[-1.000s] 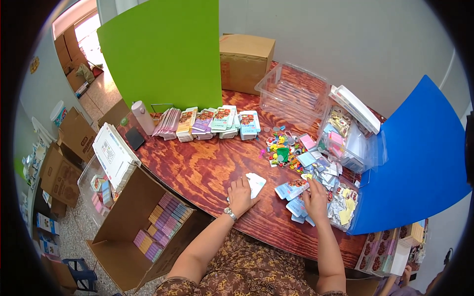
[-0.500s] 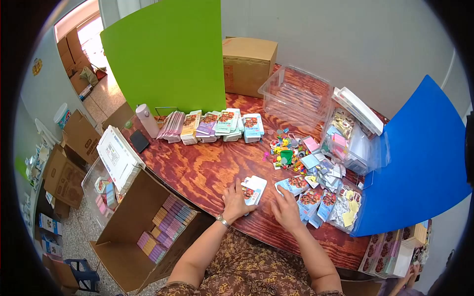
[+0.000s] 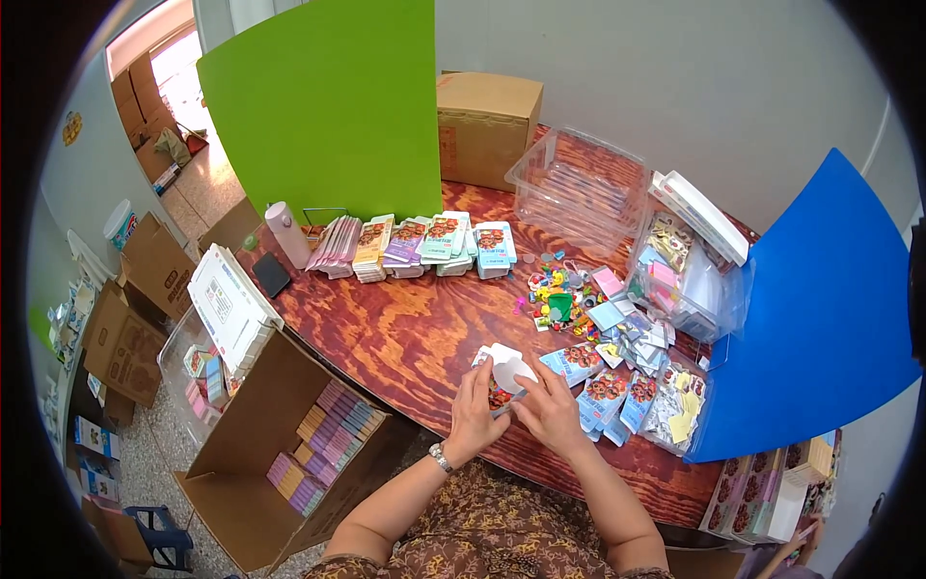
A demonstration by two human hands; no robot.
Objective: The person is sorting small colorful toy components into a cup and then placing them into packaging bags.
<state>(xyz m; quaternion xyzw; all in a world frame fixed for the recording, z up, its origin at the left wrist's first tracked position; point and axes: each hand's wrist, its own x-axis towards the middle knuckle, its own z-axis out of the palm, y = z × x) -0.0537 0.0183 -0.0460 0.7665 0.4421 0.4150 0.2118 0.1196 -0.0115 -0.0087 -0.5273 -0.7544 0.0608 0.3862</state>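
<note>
Close in front of me on the table, a small printed carton [image 3: 500, 398] in white and light blue with a red picture is between my hands. My left hand [image 3: 473, 417] grips it from the left, fingers along its side. The fingers of my right hand [image 3: 547, 417] pinch its right edge beside a rounded white flap or opening [image 3: 513, 374]; which of these it is I cannot tell. Just right of my right hand lie flat light-blue cartons of the same kind [image 3: 605, 394], and another [image 3: 573, 360] lies above them.
Small colourful toys [image 3: 559, 294] and foil and pastel packets [image 3: 632, 333] are heaped at right. Rows of printed cartons [image 3: 424, 241] stand at the back. A cardboard box of cartons [image 3: 241, 473] sits left, below the table edge. Green [image 3: 318, 106] and blue panels [image 3: 810, 318] flank the table.
My right hand has moved left from the light-blue carton to the one at my left hand. That carton now shows a raised, rounded white part. My left hand has shifted slightly right.
</note>
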